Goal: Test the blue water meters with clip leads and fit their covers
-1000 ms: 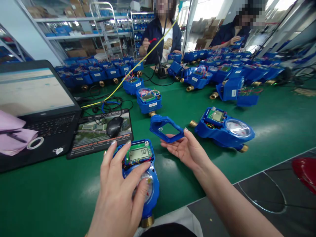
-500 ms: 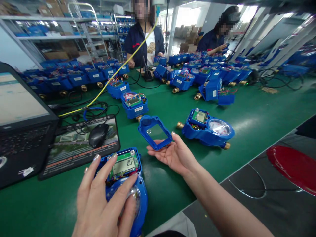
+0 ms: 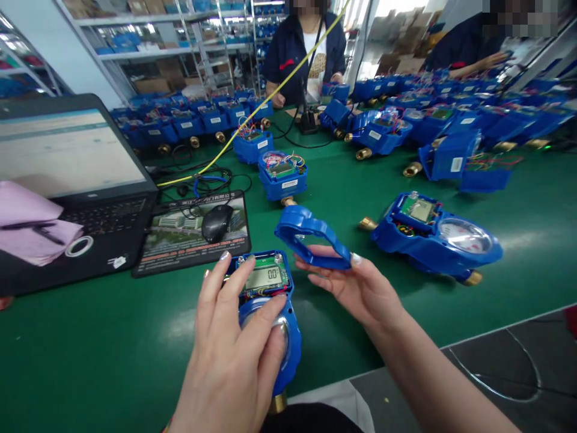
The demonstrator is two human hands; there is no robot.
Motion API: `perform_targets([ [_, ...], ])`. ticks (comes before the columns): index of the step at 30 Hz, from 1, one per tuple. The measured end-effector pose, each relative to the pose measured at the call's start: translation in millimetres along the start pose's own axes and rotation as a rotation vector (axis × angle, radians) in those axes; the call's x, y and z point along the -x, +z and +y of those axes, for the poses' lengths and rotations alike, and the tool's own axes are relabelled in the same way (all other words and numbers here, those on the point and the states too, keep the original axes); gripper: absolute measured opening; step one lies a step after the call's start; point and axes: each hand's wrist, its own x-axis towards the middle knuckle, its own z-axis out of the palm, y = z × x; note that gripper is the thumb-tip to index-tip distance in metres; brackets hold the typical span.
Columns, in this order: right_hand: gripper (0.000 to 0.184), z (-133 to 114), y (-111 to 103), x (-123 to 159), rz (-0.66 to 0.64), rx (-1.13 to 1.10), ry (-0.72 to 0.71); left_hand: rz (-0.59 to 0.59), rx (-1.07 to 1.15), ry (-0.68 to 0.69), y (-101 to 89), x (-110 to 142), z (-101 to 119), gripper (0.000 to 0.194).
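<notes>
My left hand (image 3: 232, 352) grips a blue water meter (image 3: 293, 346) near the table's front edge, with fingers across its body and round dial window. Its top compartment stands uncovered: a green circuit board and a display (image 3: 265, 276) reading about 0.0 show there, partly behind my fingers. Between the thumb and fingers of my right hand (image 3: 360, 291) is a blue cover frame (image 3: 309, 224) with a clear window, tilted and held just above and right of the meter. A second open meter (image 3: 433, 237) lies to the right.
On the left stand a laptop (image 3: 67, 156) with pink paper (image 3: 31, 225) on it, a mouse (image 3: 217, 223) and its mat (image 3: 193, 252). A yellow cable (image 3: 265, 99) crosses the view. Several blue meters line the back of the green table, where two people work.
The view has swung left, so things sit further right. My right hand has tipped the cover frame more edge-on. My left hand keeps its hold on the meter.
</notes>
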Motion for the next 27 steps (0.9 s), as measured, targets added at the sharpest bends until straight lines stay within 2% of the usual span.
perform_targets([
  [6,0.053,12,14,7,-0.019,0.183,-0.177,-0.013,0.019,-0.020,0.4,1,0,0.028],
  [13,0.056,21,24,9,-0.114,0.332,-0.277,-0.015,0.044,-0.018,2.9,3,-4,0.026],
  [15,0.060,23,24,10,-0.125,0.410,-0.308,0.014,0.079,-0.081,5.9,6,-2,0.023],
  [17,0.062,25,24,10,-0.131,0.480,-0.352,0.127,0.132,-0.233,10.5,10,-1,0.016],
  [18,0.063,26,24,10,-0.132,0.514,-0.376,0.205,0.182,-0.327,13.2,12,-1,0.018],
  [20,0.065,27,23,10,-0.142,0.582,-0.418,0.344,0.354,-0.462,18.3,16,-3,0.036],
  [22,0.066,28,23,9,-0.159,0.642,-0.448,0.396,0.549,-0.522,21.8,18,-7,0.060],
  [24,0.066,27,23,8,-0.176,0.682,-0.463,0.343,0.676,-0.589,23.0,18,-12,0.080],
  [27,0.065,24,24,5,-0.196,0.712,-0.473,0.205,0.739,-0.666,22.1,18,-18,0.078],
])
